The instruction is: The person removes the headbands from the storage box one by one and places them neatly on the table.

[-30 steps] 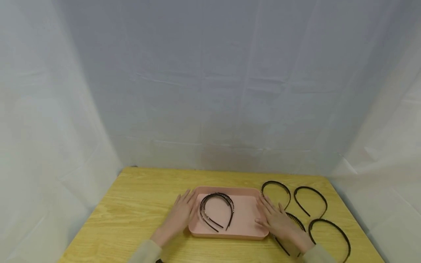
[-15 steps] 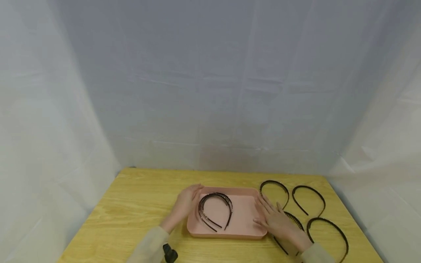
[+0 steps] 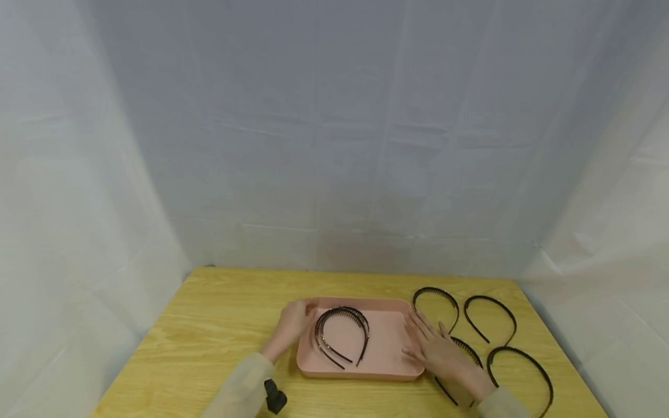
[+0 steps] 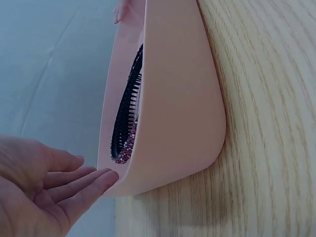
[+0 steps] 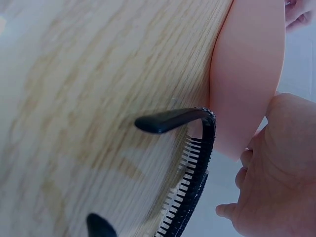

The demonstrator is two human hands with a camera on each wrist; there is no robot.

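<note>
A pink tray (image 3: 388, 343) lies on the wooden table (image 3: 209, 325) and holds stacked black headbands (image 3: 342, 332), one with a glittery edge. My left hand (image 3: 292, 326) is at the tray's far left corner. In the left wrist view its fingers (image 4: 74, 190) are nearly straight and one tip touches the tray (image 4: 173, 98) at its rim, beside the headbands (image 4: 126, 116). My right hand (image 3: 435, 349) lies flat against the tray's right side, over a toothed headband (image 3: 467, 348). The right wrist view shows that hand (image 5: 279, 168) next to the tray (image 5: 249, 74) and a headband (image 5: 192, 163).
Several more black toothed headbands lie on the table to the right of the tray, among them one far (image 3: 436, 301), one farther right (image 3: 491, 316) and one near the front right edge (image 3: 522, 371). A white cloth backdrop encloses the table. A black wrist device (image 3: 274, 400) shows on my left sleeve.
My left hand has slid forward along the tray's left side to its far corner, and the sleeve with the wrist device has come into view. The right hand and tray barely moved.
</note>
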